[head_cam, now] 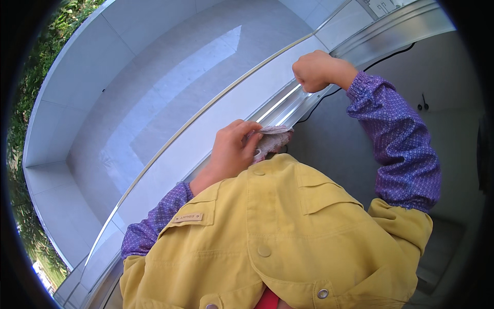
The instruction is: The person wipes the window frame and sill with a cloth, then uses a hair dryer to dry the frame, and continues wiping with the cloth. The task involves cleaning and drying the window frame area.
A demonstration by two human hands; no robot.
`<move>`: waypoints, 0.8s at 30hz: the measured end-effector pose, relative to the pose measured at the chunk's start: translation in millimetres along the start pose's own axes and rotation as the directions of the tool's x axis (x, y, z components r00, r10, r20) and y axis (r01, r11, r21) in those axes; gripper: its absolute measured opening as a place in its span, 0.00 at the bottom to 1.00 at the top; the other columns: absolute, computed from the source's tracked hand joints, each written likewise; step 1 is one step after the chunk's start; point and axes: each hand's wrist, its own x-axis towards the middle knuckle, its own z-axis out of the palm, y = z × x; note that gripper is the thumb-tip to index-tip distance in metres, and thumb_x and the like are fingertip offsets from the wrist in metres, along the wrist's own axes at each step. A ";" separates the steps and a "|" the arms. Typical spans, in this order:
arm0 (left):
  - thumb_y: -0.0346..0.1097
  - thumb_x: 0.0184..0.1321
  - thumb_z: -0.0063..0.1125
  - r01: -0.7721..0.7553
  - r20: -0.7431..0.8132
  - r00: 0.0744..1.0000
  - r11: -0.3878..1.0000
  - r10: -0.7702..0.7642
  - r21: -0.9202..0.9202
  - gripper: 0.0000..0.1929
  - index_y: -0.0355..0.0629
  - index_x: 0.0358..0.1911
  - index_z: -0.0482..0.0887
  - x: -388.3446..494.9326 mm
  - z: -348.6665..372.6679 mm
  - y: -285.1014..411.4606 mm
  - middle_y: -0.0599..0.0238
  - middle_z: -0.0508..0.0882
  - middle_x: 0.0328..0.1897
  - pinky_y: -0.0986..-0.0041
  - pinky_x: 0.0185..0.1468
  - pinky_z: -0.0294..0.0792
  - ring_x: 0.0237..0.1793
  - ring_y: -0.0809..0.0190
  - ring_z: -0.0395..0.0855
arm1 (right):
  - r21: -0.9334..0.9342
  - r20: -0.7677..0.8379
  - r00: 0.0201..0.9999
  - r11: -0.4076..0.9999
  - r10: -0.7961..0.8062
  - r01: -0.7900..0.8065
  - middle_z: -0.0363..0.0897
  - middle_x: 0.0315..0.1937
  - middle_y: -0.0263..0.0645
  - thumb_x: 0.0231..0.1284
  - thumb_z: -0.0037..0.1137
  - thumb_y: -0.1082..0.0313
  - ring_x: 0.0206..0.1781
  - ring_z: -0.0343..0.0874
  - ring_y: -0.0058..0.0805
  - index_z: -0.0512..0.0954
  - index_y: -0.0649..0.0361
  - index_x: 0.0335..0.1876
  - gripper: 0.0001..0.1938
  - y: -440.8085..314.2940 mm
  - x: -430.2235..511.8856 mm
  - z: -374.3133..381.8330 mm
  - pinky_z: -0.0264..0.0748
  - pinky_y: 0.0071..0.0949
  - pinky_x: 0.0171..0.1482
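Observation:
Between the thumb and fingers of my left hand (236,145) is a damp-looking, pinkish-white cloth (272,141), which lies on the metal track of a sliding window or door (283,104). Further along the same track, up and to the right, my right hand (317,71) is closed in a fist, its palm side turned down. Whether its fingers hold something small cannot be seen. Purple patterned sleeve covers reach to both wrists, over a yellow jacket.
A black cable (322,101) runs along the inner side of the track. Beyond the white sill (216,116) lies a tiled balcony floor (185,77) with a low tiled wall (88,69), and green plants outside. Small dark objects (423,105) lie on the grey floor at right.

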 end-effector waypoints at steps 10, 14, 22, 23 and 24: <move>0.28 0.58 0.63 0.010 0.011 1.000 1.000 -0.009 -0.015 0.07 0.40 0.40 0.86 1.8 0.2 3.0 0.55 0.82 0.30 0.67 0.32 0.71 0.25 0.54 0.80 | -0.173 -0.025 0.983 0.969 -0.184 0.177 0.85 0.30 0.44 0.42 0.58 0.72 0.37 0.85 0.44 0.83 0.57 0.27 0.05 -50.3 3.0 -13.9 0.79 0.41 0.38; 0.28 0.58 0.63 0.021 0.014 1.000 1.000 -0.021 -0.004 0.08 0.40 0.41 0.86 2.0 -0.5 3.4 0.54 0.83 0.30 0.66 0.32 0.72 0.26 0.53 0.81 | -0.144 -0.067 0.975 0.969 -0.212 0.201 0.85 0.29 0.43 0.43 0.60 0.71 0.36 0.84 0.44 0.84 0.57 0.28 0.05 -53.4 0.8 -8.5 0.78 0.40 0.37; 0.29 0.59 0.62 0.011 0.011 1.000 1.000 -0.011 -0.026 0.07 0.40 0.40 0.87 5.8 -3.4 3.5 0.54 0.83 0.31 0.66 0.34 0.72 0.27 0.52 0.81 | -0.018 -0.035 0.987 0.988 -0.156 0.155 0.85 0.30 0.43 0.43 0.59 0.70 0.38 0.85 0.44 0.84 0.57 0.29 0.06 -51.2 1.3 -13.3 0.78 0.40 0.39; 0.29 0.59 0.62 0.010 0.012 1.000 1.000 -0.010 -0.016 0.07 0.39 0.39 0.87 4.9 -1.0 -0.3 0.54 0.83 0.31 0.66 0.34 0.72 0.27 0.52 0.81 | -0.060 -0.032 0.997 0.996 -0.074 0.072 0.85 0.30 0.43 0.43 0.58 0.70 0.38 0.85 0.44 0.84 0.57 0.29 0.06 -37.2 2.6 -6.2 0.78 0.40 0.39; 0.29 0.59 0.63 0.013 0.010 1.000 1.000 -0.013 -0.017 0.07 0.39 0.39 0.87 4.8 1.3 -2.6 0.54 0.83 0.31 0.66 0.34 0.72 0.27 0.52 0.81 | -0.044 -0.039 0.998 0.998 -0.050 0.049 0.85 0.30 0.43 0.43 0.58 0.71 0.38 0.85 0.44 0.84 0.57 0.29 0.07 -25.4 3.2 1.0 0.78 0.40 0.39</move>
